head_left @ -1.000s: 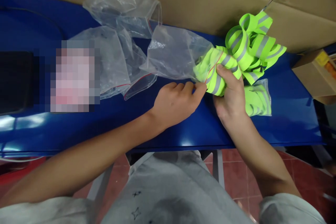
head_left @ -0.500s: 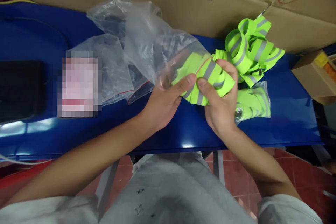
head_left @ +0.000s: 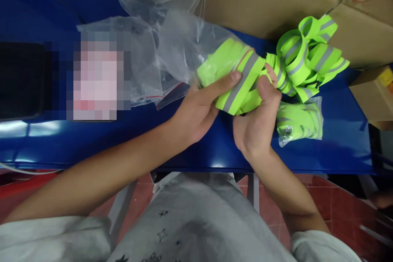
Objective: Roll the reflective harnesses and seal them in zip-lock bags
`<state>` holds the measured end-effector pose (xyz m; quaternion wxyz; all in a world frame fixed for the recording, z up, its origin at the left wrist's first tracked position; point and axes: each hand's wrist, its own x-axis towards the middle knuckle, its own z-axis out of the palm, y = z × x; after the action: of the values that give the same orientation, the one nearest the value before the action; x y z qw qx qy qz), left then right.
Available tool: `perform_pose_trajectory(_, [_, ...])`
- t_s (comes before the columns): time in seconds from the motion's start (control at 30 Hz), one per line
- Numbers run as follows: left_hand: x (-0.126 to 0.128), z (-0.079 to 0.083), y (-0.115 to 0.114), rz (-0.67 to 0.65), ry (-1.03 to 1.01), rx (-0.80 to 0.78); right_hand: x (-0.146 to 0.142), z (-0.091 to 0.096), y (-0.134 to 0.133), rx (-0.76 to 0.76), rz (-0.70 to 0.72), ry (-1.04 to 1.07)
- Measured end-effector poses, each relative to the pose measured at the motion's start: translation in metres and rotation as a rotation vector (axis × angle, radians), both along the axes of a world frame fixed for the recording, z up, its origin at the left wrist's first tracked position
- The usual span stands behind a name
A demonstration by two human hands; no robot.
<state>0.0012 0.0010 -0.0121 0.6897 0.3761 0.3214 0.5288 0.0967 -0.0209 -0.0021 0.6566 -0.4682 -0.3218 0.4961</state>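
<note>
A folded bundle of neon yellow-green reflective strap [head_left: 242, 80] with grey stripes lies between my hands, partly inside a clear zip bag [head_left: 181, 45] with a red seal line. My left hand [head_left: 204, 106] is closed on the bundle and the bag's mouth, its thumb on top. My right hand [head_left: 258, 114] grips the bundle's right end, thumb up and some fingers hidden behind it. Just beyond, a loose heap of the same strap [head_left: 319, 55] lies at the back right. A filled clear bag of strap [head_left: 301, 120] rests right of my right hand.
The blue table [head_left: 196, 153] meets a brown cardboard wall [head_left: 239, 4] at the back. More clear bags [head_left: 138, 57] lie left, beside a blurred-out pinkish item [head_left: 96, 82] and a black object [head_left: 21, 80]. A small cardboard box [head_left: 373, 96] stands at the right.
My right thumb has moved from the top of the bundle towards its right end, and that hand has turned. More of the strap's upper face now shows. The whole view has shifted slightly.
</note>
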Motion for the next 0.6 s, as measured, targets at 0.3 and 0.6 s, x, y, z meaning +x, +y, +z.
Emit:
perform_pose_trajectory(0.3, [-0.007, 0.022, 0.004, 0.000, -0.084, -0.047, 0.011, -0.006, 0.004, 0.078, -0.045, -0.386])
perform_pose_trajectory(0.6, [-0.002, 0.000, -0.004, -0.001, -0.109, -0.081, 0.012, -0.015, -0.004, 0.097, 0.127, -0.482])
